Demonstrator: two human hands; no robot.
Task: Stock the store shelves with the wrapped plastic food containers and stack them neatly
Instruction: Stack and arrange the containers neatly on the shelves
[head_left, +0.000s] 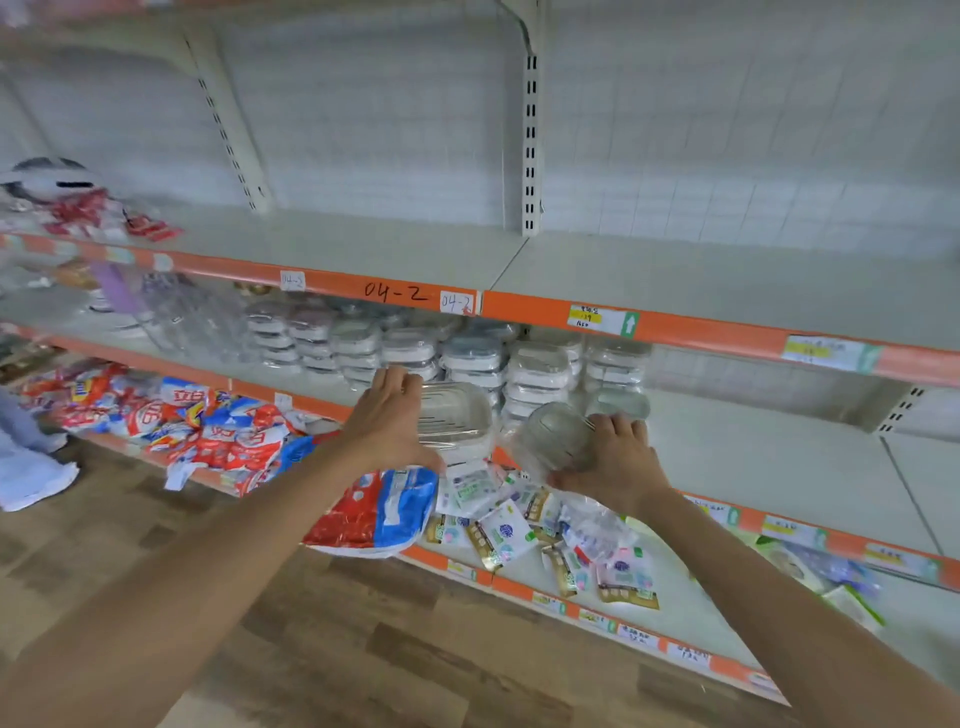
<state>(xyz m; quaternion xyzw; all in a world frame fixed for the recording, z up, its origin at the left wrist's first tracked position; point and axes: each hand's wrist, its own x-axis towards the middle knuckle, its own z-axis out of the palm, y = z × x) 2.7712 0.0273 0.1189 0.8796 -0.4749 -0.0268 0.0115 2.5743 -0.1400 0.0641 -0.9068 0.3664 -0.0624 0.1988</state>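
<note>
My left hand (387, 421) grips a clear rectangular wrapped container (457, 415) at the front of the middle shelf (753, 452). To its right, my right hand (615, 457) holds a rounder wrapped container (556, 436) tilted on its side, just in front of the shelf edge. Behind both hands, several stacks of wrapped white and grey food containers (472, 358) stand in rows on the middle shelf, under the orange rail marked 04-2 (395, 293).
The top shelf (675, 270) is bare on the right; red packets (93, 213) lie at its left. Clear bottles (182, 317) stand left of the stacks. Red-blue bags (208, 426) and small sachets (519, 525) fill the lower shelf. Wooden floor lies below.
</note>
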